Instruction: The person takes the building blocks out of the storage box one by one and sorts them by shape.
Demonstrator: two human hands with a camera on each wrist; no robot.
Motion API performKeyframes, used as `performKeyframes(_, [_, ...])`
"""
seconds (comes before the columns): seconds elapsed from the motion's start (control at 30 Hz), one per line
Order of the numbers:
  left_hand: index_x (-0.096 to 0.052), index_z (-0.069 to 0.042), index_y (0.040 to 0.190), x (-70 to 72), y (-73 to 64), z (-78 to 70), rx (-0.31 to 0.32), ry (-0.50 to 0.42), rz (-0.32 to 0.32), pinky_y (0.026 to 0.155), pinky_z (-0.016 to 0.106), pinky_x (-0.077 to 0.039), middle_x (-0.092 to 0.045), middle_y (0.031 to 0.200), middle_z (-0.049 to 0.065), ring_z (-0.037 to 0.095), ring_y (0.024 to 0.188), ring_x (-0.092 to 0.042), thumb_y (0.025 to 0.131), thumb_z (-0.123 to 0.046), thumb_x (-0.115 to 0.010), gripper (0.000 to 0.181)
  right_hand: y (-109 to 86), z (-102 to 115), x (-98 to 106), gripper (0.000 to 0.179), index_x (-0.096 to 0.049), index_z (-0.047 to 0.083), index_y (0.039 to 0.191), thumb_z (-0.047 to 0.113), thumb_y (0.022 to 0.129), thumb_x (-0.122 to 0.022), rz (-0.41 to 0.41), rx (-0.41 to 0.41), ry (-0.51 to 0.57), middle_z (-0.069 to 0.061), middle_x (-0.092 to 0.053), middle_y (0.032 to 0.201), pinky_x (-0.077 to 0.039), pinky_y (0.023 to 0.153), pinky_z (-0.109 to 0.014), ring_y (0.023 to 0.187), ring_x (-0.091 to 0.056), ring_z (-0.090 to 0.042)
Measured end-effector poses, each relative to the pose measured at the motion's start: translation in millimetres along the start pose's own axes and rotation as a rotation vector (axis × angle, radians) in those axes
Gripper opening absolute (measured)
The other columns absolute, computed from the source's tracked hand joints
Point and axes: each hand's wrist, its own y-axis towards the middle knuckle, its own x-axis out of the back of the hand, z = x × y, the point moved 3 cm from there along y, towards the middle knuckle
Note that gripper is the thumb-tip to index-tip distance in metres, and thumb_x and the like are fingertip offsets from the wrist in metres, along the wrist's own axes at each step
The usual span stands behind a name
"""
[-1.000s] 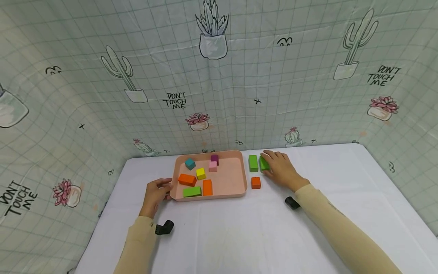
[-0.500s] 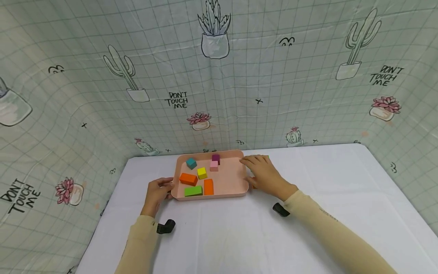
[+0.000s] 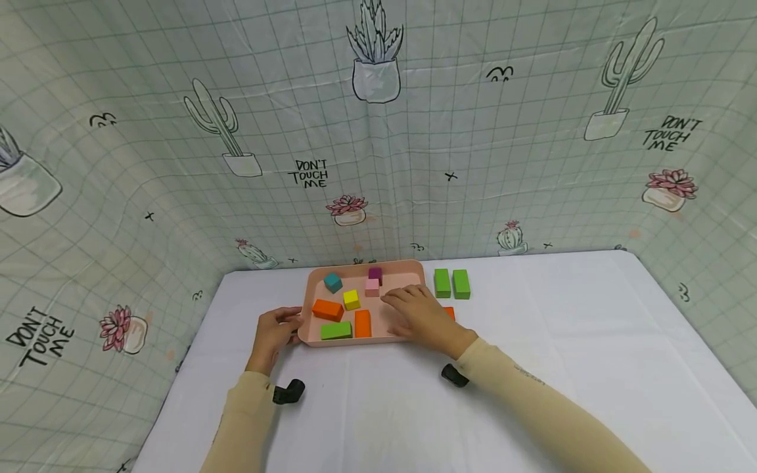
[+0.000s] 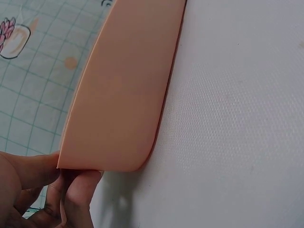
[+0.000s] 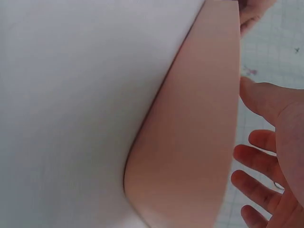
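My left hand (image 3: 273,335) pinches the left end of the pink tray (image 3: 397,270); in the left wrist view its thumb and fingers grip the rim at a corner. Over the tray's right half hovers my right hand (image 3: 422,318), fingers spread and loosely bent, holding nothing. Nearest its fingertips are an orange block (image 3: 363,324), a pink cube (image 3: 372,288) and a yellow cube (image 3: 351,300). Further left in the tray lie a second orange block (image 3: 328,309), a green block (image 3: 336,330) and a teal cube (image 3: 333,283). Behind the pink cube is a purple cube (image 3: 375,274).
Two green blocks (image 3: 442,283) stand side by side on the white table (image 3: 378,407), right of the tray. My right hand partly hides an orange cube (image 3: 450,312) in front of them. A grid-patterned cloth (image 3: 437,131) hangs behind the table.
My right hand has left the far-right green block and moved left across the tray's right rim, over the tray. Both green blocks stay on the table. The left hand keeps its grip.
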Motion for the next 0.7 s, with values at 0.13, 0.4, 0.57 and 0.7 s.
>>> performKeyframes(0.13, [-0.067, 0.006, 0.134, -0.4, 0.9, 0.0, 0.004, 0.002, -0.005, 0.063, 0.019, -0.055, -0.065, 0.113, 0.019, 0.019, 0.083, -0.061, 0.103, -0.003, -0.066, 0.032, 7.2, 5, -5, 0.058, -0.065, 0.006, 0.141, 0.035, 0.094, -0.082, 0.028, -0.005, 0.038, -0.008, -0.066, 0.139, -0.043, 0.113, -0.052, 0.128, -0.058, -0.033])
performKeyframes(0.4, [-0.066, 0.007, 0.134, 1.1, 1.6, 0.6, 0.001, 0.0, 0.003, 0.063, 0.019, -0.055, -0.066, 0.113, 0.019, 0.019, 0.082, -0.061, 0.103, -0.003, -0.066, 0.033, 22.2, 10, -11, 0.061, -0.064, 0.008, 0.144, 0.038, 0.094, -0.082, 0.085, 0.002, 0.094, -0.006, -0.064, 0.144, -0.039, 0.118, -0.051, 0.133, -0.056, -0.031])
performKeyframes(0.57, [-0.066, 0.006, 0.134, 1.1, 1.0, 0.8, 0.0, 0.004, 0.003, 0.063, 0.02, -0.055, -0.065, 0.115, 0.021, 0.018, 0.081, -0.061, 0.103, -0.004, -0.066, 0.033, 31.4, 13, -13, 0.056, -0.066, 0.009, 0.141, 0.036, 0.094, -0.082, 0.131, 0.022, 0.094, -0.007, -0.064, 0.146, -0.039, 0.119, -0.05, 0.134, -0.055, -0.031])
performKeyframes(0.7, [-0.066, 0.005, 0.135, 0.3, 2.2, 1.6, 0.01, 0.01, 0.003, 0.064, 0.019, -0.055, -0.064, 0.116, 0.021, 0.02, 0.083, -0.061, 0.103, -0.005, -0.066, 0.033, 37.5, 14, -16, 0.048, -0.07, 0.011, 0.136, 0.032, 0.095, -0.081, 0.143, 0.046, 0.1, -0.005, -0.067, 0.14, -0.042, 0.117, -0.05, 0.132, -0.056, -0.03])
